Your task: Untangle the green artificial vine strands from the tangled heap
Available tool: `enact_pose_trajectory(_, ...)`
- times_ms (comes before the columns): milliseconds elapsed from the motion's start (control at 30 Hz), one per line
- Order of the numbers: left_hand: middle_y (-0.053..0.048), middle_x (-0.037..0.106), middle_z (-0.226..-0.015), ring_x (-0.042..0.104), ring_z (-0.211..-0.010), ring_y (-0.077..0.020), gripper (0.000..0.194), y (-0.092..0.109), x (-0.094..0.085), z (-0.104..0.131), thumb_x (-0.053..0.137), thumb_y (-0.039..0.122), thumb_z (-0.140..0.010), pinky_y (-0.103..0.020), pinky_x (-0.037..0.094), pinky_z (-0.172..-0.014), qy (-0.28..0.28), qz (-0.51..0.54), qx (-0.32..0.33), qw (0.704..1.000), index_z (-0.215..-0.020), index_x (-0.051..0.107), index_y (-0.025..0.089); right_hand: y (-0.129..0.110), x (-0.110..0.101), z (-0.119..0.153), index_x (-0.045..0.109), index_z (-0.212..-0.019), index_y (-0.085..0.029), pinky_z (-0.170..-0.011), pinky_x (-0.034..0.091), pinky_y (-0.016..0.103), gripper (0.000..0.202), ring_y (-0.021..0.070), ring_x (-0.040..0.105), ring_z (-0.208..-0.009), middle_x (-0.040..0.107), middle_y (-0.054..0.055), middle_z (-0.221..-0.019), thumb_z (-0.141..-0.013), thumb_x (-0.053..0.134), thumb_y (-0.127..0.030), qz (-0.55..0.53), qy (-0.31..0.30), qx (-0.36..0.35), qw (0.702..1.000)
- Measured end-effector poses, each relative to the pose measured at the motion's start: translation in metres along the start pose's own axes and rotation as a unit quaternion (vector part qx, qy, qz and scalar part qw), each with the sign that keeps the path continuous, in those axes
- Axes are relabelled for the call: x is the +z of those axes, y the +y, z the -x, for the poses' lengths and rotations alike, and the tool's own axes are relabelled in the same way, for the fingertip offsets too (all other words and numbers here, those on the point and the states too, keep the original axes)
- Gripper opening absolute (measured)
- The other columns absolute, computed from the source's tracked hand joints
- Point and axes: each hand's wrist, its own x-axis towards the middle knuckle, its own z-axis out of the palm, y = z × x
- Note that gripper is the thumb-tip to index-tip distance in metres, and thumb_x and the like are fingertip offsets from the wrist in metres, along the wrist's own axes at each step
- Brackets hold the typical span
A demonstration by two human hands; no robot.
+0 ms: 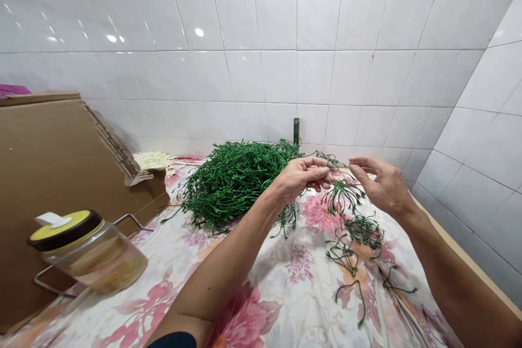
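Note:
My left hand is raised over the cloth, thumb and fingers pinched on a thin green artificial stem. Close by on the right, my right hand is held up with its fingers apart and nothing visible in it. Just below and between the hands, a small bunch of green stems spreads its thin branches. Behind my left forearm lies a large heap of green stems with knobbed tips. Smaller clusters of stems lie scattered below my right hand.
A flowered cloth covers the table. At left, a large jar with a yellow and brown lid stands before a cardboard box. Pale yellow pieces lie behind the box. A dark upright strip touches the tiled wall.

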Motion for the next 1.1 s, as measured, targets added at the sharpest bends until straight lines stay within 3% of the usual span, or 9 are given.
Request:
enact_pose_trajectory(133, -0.012, 0.078, -0.092, 0.072, -0.069, -0.0129, 0.034, -0.005, 0.0, -0.005, 0.081, 0.031, -0.082, -0.022, 0.054, -0.063, 0.033, 0.035, 0.018, 0.999, -0.104, 0.066, 0.01, -0.014, -0.003, 0.006, 0.072, -0.117, -0.024, -0.082, 0.061, 0.038, 0.037, 0.0268, 0.074, -0.099, 0.077, 0.009, -0.112, -0.094, 0.065, -0.051, -0.026, -0.071, -0.01, 0.997)
enact_pose_trajectory(267, -0.015, 0.078, -0.095, 0.075, -0.078, -0.0182, 0.034, -0.009, 0.001, -0.007, 0.079, 0.028, -0.083, -0.029, 0.058, -0.073, 0.012, 0.081, 0.031, 0.996, -0.107, 0.063, 0.01, -0.02, 0.002, 0.008, 0.071, -0.122, -0.024, -0.087, 0.061, 0.041, 0.036, 0.0262, 0.074, -0.1, 0.076, 0.008, -0.118, -0.092, 0.068, -0.042, -0.012, -0.106, -0.066, 0.992)
enact_pose_trajectory(367, -0.014, 0.077, -0.093, 0.076, -0.081, -0.0206, 0.039, -0.012, 0.003, -0.008, 0.082, 0.023, -0.078, -0.031, 0.057, -0.075, 0.0, 0.095, 0.041, 0.995, -0.11, 0.062, 0.009, -0.016, 0.004, 0.006, 0.072, -0.121, -0.023, -0.092, 0.059, 0.04, 0.031, 0.0236, 0.074, -0.097, 0.078, 0.007, -0.113, -0.094, 0.065, -0.036, -0.049, -0.116, -0.047, 0.991)
enact_pose_trajectory(533, -0.013, 0.075, -0.103, 0.07, -0.08, -0.0159, 0.054, -0.016, 0.007, -0.007, 0.079, 0.02, -0.077, -0.027, 0.051, -0.067, 0.015, -0.009, 0.096, 0.995, -0.127, 0.061, 0.012, -0.006, 0.002, 0.002, 0.075, -0.109, -0.018, -0.083, 0.058, 0.036, 0.034, 0.0227, 0.073, -0.091, 0.079, 0.01, -0.102, -0.088, 0.072, -0.044, -0.192, -0.139, 0.052, 0.97)
enact_pose_trajectory(733, -0.013, 0.073, -0.107, 0.066, -0.093, -0.0177, 0.063, -0.022, 0.009, -0.008, 0.072, 0.02, -0.082, -0.032, 0.05, -0.08, 0.017, -0.208, 0.126, 0.97, -0.142, 0.055, 0.013, -0.002, -0.002, -0.002, 0.076, -0.104, -0.016, -0.075, 0.054, 0.032, 0.041, 0.0181, 0.069, -0.082, 0.078, 0.009, -0.095, -0.08, 0.079, -0.05, -0.283, -0.153, 0.095, 0.942)
enact_pose_trajectory(833, -0.014, 0.072, -0.105, 0.066, -0.098, -0.02, 0.062, -0.026, 0.01, -0.01, 0.07, 0.021, -0.084, -0.035, 0.051, -0.085, -0.003, -0.223, 0.124, 0.967, -0.142, 0.054, 0.011, -0.002, -0.001, -0.003, 0.077, -0.101, -0.015, -0.072, 0.053, 0.031, 0.042, 0.016, 0.066, -0.076, 0.076, 0.008, -0.09, -0.079, 0.08, -0.051, -0.291, -0.147, 0.098, 0.94)
enact_pose_trajectory(933, -0.014, 0.07, -0.108, 0.066, -0.101, -0.0197, 0.059, -0.031, 0.011, -0.012, 0.066, 0.018, -0.086, -0.035, 0.051, -0.09, -0.027, -0.172, 0.128, 0.976, -0.143, 0.052, 0.01, -0.003, 0.001, -0.002, 0.077, -0.1, -0.015, -0.069, 0.052, 0.03, 0.044, 0.0153, 0.064, -0.073, 0.076, 0.008, -0.087, -0.078, 0.08, -0.052, -0.274, -0.132, 0.105, 0.947)
enact_pose_trajectory(1000, -0.014, 0.067, -0.112, 0.067, -0.095, -0.0169, 0.062, -0.033, 0.012, -0.012, 0.064, 0.016, -0.085, -0.033, 0.052, -0.085, -0.034, -0.141, 0.128, 0.981, -0.146, 0.049, 0.013, -0.003, 0.002, -0.002, 0.077, -0.1, -0.015, -0.068, 0.052, 0.031, 0.044, 0.0162, 0.064, -0.074, 0.076, 0.008, -0.089, -0.079, 0.078, -0.053, -0.255, -0.125, 0.1, 0.954)
enact_pose_trajectory(1100, -0.011, 0.062, -0.114, 0.059, -0.068, -0.0071, 0.072, -0.032, 0.014, -0.01, 0.063, 0.016, -0.085, -0.027, 0.049, -0.065, -0.008, -0.169, 0.119, 0.978, -0.154, 0.041, 0.02, -0.003, 0.002, -0.001, 0.078, -0.101, -0.015, -0.066, 0.053, 0.031, 0.044, 0.0177, 0.065, -0.075, 0.077, 0.009, -0.091, -0.08, 0.076, -0.054, -0.22, -0.115, 0.091, 0.964)
